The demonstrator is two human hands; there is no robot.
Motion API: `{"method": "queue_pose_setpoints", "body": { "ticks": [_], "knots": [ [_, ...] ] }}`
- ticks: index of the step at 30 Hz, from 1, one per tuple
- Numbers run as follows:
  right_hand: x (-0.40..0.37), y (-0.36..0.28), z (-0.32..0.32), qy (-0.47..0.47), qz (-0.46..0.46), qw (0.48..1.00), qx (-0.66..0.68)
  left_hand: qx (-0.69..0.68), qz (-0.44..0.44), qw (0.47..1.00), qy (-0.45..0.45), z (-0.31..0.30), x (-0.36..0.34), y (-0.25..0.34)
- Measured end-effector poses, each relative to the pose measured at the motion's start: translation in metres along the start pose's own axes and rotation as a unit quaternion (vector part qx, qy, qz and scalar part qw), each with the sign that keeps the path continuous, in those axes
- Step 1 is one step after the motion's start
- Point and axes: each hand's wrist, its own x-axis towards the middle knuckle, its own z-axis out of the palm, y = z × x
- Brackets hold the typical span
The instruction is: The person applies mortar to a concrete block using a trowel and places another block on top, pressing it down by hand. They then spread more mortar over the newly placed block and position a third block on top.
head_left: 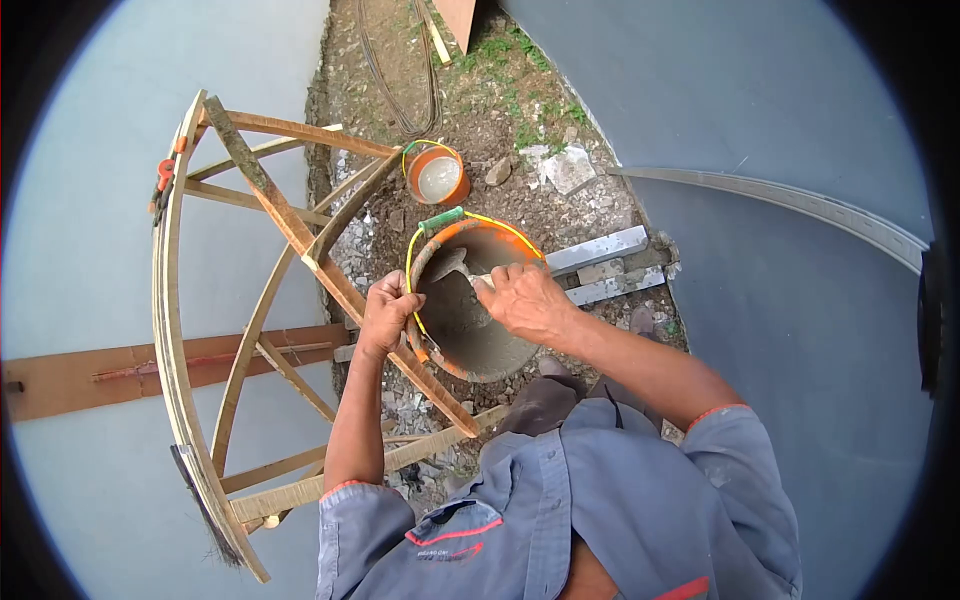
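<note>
Orange plastic, smeared with grey, forms the large bucket (505,231) before the person; wet mortar (480,325) lines it. I see the left hand (388,312) clamped at its rim, the right hand (528,302) closed on the trowel (444,265), blade inside. Rubble-strewn ground (490,135) surrounds it, between smooth grey surfaces (720,90).
</note>
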Motion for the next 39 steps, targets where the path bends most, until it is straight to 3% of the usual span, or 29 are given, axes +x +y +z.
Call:
{"method": "queue_pose_setpoints", "body": {
  "ticks": [2,4,5,6,8,10,12,14,15,17,18,20,22,24,25,26,32,36,39],
  "knots": [
    [-0.005,-0.014,0.016,0.001,0.009,1.000,-0.029,0.070,-0.014,0.997,-0.029,-0.010,0.000,0.006],
    [-0.011,-0.025,0.024,-0.151,0.073,0.986,0.022,0.071,0.002,0.997,-0.023,-0.012,0.001,0.013],
    [-0.013,-0.024,0.020,-0.176,0.047,0.983,0.023,0.116,0.024,0.993,-0.018,-0.009,0.000,0.021],
    [-0.013,-0.028,0.019,-0.178,0.050,0.982,0.022,0.162,0.042,0.986,-0.016,-0.008,-0.002,0.026],
    [-0.016,-0.035,0.016,0.032,0.119,0.992,-0.008,0.180,0.029,0.983,-0.016,-0.006,0.002,0.031],
    [-0.003,-0.030,0.009,-0.018,0.143,0.989,-0.023,0.262,0.056,0.963,-0.030,0.006,0.008,0.044],
    [0.006,-0.004,0.009,-0.062,0.166,0.983,-0.037,0.268,0.023,0.962,-0.036,0.025,0.010,0.064],
    [-0.001,0.034,0.010,-0.249,0.164,0.944,0.143,0.333,0.098,0.934,-0.090,0.039,0.018,0.078],
    [-0.015,0.047,0.015,-0.250,0.162,0.943,0.145,0.335,0.128,0.928,-0.102,0.046,0.021,0.081],
    [-0.048,0.069,0.037,-0.151,0.115,0.915,0.356,0.323,0.117,0.933,-0.110,0.061,0.020,0.092],
    [-0.058,0.070,0.044,-0.150,0.115,0.913,0.361,0.309,0.110,0.937,-0.116,0.068,0.020,0.097],
    [-0.081,0.052,0.063,-0.112,0.212,0.746,0.622,0.321,0.102,0.933,-0.126,0.077,0.015,0.108],
    [-0.091,0.032,0.070,-0.094,0.212,0.727,0.647,0.295,0.080,0.946,-0.105,0.084,0.005,0.121],
    [-0.093,0.014,0.056,-0.131,0.276,0.621,0.722,0.267,0.084,0.957,-0.082,0.073,0.007,0.115],
    [-0.094,0.007,0.050,-0.140,0.288,0.569,0.757,0.247,0.034,0.967,-0.053,0.067,0.003,0.114],
    [-0.095,0.002,0.045,-0.141,0.285,0.567,0.760,0.224,-0.015,0.974,-0.023,0.067,-0.006,0.122],
    [-0.112,-0.002,0.037,-0.096,0.315,0.518,0.789,0.083,-0.010,0.996,0.038,0.045,-0.016,0.075],
    [-0.146,0.013,0.031,-0.066,0.345,0.537,0.767,0.068,-0.040,0.994,0.073,0.051,-0.015,0.035],
    [-0.183,0.025,0.032,-0.037,0.408,0.509,0.757,0.056,-0.049,0.995,0.072,0.059,-0.009,-0.007]
  ]
}}
